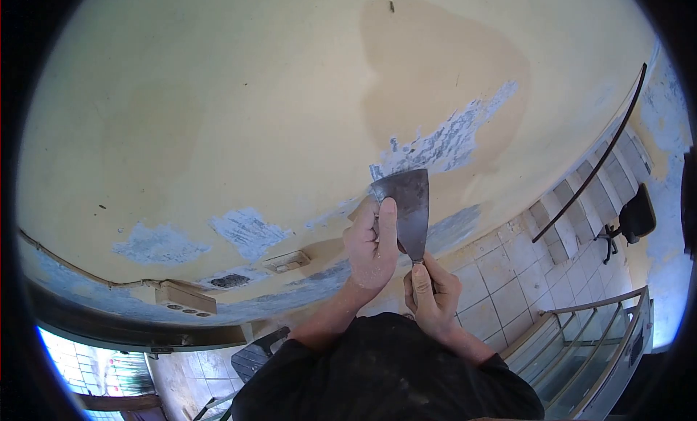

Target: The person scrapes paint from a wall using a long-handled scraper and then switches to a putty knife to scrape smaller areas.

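Observation:
A wide, flared scraper (411,210) stands in front of the wall, its broad edge close under a patch of bare, flaked wall (443,145). My right hand (433,297) is closed around its handle, thumb lying along the near side. On the blade's left side, my left hand (372,250) grips the metal, with the thumb flat on its face and the other fingers curled. Pale dust coats the left hand and wrist. Yellowish paint (290,116) surrounds the bare patch, and a darker damp-looking stain (450,50) spreads above it.
Lower left on the wall are more bare patches (247,232), a switch frame (287,262) and a socket block (186,297). To the right, a dark rail (592,170) runs by steps (557,228), near a black chair (637,214) and a glazed frame (588,352). Tiles (501,283) cover the floor.

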The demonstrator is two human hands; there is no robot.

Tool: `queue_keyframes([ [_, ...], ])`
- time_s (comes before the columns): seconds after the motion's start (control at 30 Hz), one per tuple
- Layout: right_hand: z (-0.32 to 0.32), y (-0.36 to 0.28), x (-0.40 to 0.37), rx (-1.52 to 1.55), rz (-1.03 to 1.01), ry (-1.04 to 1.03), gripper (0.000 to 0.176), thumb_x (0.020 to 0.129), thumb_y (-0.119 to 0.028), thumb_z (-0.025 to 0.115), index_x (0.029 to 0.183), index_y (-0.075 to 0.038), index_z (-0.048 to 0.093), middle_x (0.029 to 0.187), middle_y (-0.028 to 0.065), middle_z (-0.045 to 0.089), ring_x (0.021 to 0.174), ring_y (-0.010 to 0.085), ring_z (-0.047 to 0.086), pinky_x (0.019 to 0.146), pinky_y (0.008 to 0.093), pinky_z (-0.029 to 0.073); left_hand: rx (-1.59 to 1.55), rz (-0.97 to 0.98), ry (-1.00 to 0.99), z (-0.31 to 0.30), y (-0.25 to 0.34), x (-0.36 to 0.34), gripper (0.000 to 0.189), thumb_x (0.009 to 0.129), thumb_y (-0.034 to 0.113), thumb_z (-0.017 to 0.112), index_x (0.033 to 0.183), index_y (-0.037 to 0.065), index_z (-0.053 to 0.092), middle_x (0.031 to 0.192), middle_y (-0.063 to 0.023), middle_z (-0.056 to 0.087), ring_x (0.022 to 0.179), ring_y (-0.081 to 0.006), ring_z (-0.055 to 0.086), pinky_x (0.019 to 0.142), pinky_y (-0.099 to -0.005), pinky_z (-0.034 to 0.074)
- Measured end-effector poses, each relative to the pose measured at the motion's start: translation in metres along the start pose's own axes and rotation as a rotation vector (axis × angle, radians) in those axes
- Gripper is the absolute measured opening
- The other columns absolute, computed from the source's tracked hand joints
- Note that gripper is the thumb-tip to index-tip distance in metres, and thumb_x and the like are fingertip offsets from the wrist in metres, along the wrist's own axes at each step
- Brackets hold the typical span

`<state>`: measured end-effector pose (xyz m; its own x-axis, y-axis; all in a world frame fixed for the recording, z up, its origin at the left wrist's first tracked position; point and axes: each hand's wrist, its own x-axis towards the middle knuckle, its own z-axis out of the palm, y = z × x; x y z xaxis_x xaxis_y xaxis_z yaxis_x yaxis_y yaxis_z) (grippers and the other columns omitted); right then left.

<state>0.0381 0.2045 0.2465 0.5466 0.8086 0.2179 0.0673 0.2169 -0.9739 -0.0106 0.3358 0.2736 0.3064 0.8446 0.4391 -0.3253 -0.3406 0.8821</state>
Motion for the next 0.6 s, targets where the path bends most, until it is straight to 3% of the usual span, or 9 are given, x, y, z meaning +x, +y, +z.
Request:
queue_keyframes([
  [0.1,0.009,-0.014,0.003,-0.066,-0.044,0.006,0.040,0.108,-0.011,0.048,0.143,0.008,0.050,0.063,-0.0030,0.051,0.052,0.0024,0.046,0.047,0.0211,0.037,0.099,0.042,0.001,-0.001,-0.002,0.008,0.028,0.108,0.018,0.054,0.084,0.003,0.055,0.064,0.0023,0.045,0.062,-0.0029,0.040,0.053,-0.0245,0.034],
  [0.17,0.013,-0.020,0.010,-0.046,-0.058,0.009,0.040,0.108,-0.011,0.049,0.143,0.008,0.051,0.064,-0.0029,0.051,0.052,0.0024,0.046,0.047,0.0211,0.038,0.094,0.232,0.058,0.004,0.002,0.020,0.028,0.108,0.018,0.055,0.084,0.004,0.054,0.062,0.0023,0.044,0.061,-0.0032,0.039,0.052,-0.0251,0.033],
  [0.3,0.007,-0.017,0.010,-0.024,-0.089,-0.005,0.041,0.108,-0.012,0.050,0.144,0.008,0.051,0.064,-0.0030,0.051,0.052,0.0024,0.045,0.048,0.0210,0.038,0.046,0.136,0.071,0.005,-0.001,0.011,0.028,0.108,0.018,0.054,0.084,0.004,0.054,0.062,0.0026,0.044,0.061,-0.0035,0.038,0.052,-0.0256,0.033],
  [0.37,0.001,-0.006,0.002,-0.026,-0.072,-0.012,0.041,0.108,-0.012,0.050,0.144,0.008,0.050,0.064,-0.0031,0.051,0.053,0.0024,0.045,0.048,0.0210,0.038,0.063,0.033,0.016,0.002,-0.003,0.001,0.028,0.110,0.021,0.052,0.088,0.004,0.058,0.080,0.0053,0.052,0.073,-0.0021,0.041,0.062,-0.0211,0.034],
  [0.5,-0.001,-0.005,0.003,-0.026,-0.036,-0.023,0.042,0.108,-0.012,0.050,0.145,0.007,0.050,0.064,-0.0034,0.051,0.054,0.0023,0.046,0.049,0.0210,0.037,0.021,-0.015,-0.001,0.000,0.000,-0.002,0.029,0.109,0.021,0.053,0.086,0.004,0.057,0.079,0.0057,0.051,0.073,-0.0020,0.040,0.061,-0.0213,0.033],
  [0.6,0.007,-0.016,0.011,-0.033,-0.087,-0.023,0.042,0.108,-0.013,0.050,0.146,0.007,0.050,0.064,-0.0034,0.051,0.054,0.0023,0.046,0.048,0.0209,0.037,0.071,0.045,0.041,0.000,0.002,0.009,0.033,0.108,0.018,0.054,0.078,0.004,0.051,0.065,0.0026,0.048,0.060,-0.0048,0.038,0.053,-0.0251,0.033],
])
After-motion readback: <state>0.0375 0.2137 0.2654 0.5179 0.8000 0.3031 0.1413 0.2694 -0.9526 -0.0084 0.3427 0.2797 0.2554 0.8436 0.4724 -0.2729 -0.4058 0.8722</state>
